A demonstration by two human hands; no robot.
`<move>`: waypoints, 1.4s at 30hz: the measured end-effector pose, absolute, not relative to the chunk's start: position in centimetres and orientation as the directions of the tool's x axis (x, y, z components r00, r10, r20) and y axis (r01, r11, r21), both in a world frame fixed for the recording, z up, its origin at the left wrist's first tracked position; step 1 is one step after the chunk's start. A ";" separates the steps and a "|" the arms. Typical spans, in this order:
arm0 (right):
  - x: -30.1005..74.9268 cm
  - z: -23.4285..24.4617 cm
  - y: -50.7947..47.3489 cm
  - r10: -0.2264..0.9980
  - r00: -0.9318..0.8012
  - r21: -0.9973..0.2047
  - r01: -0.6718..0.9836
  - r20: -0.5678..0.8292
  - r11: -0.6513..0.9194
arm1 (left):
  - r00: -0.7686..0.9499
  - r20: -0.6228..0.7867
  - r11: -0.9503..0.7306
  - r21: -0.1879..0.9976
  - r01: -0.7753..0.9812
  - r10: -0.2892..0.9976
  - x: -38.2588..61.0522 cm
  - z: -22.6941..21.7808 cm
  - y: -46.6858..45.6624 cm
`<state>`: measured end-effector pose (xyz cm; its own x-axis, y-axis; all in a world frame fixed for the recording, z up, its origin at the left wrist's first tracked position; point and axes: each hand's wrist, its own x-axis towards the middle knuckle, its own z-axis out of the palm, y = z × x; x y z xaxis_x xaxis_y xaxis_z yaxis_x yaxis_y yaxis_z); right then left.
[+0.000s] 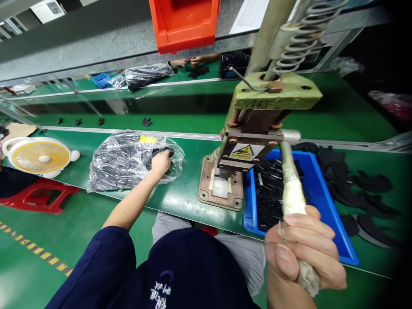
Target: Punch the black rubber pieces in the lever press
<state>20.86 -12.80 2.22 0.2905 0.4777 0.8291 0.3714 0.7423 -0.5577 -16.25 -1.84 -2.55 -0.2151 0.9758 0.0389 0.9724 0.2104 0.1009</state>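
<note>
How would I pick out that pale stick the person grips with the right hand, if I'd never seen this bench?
On the green bench stands an olive-green hand press with a yellow warning label. From its right side a lever slopes down over the blue tray into the closed right hand. It alone is wrapped in grubby white tape among black parts.
</note>
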 end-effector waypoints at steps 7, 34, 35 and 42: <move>20.6 2.2 -11.7 0.280 0.278 -0.365 0.325 0.919 0.872 | -0.534 -0.147 0.272 0.948 0.164 0.832 -16.3 -1.6 -2.1; 19.5 2.7 -11.1 0.202 0.337 -0.330 0.383 0.920 0.863 | 0.011 -0.478 0.476 0.871 -0.121 0.878 -1.6 -3.2 -1.8; 19.5 2.7 -11.2 0.215 0.337 -0.341 0.378 0.917 0.861 | 0.007 -0.489 0.487 0.866 -0.115 0.872 -1.5 -3.2 -1.8; 20.0 2.7 -12.2 0.325 0.268 -0.404 0.336 0.907 0.851 | -0.095 -0.592 0.584 0.806 -0.098 0.801 -1.1 -2.7 -1.6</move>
<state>20.03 -12.22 2.65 0.2679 0.3245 0.9072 0.3357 0.8511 -0.4036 -1.08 -1.60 -2.69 -0.0947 0.8007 -0.5915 -0.0979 0.5838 0.8060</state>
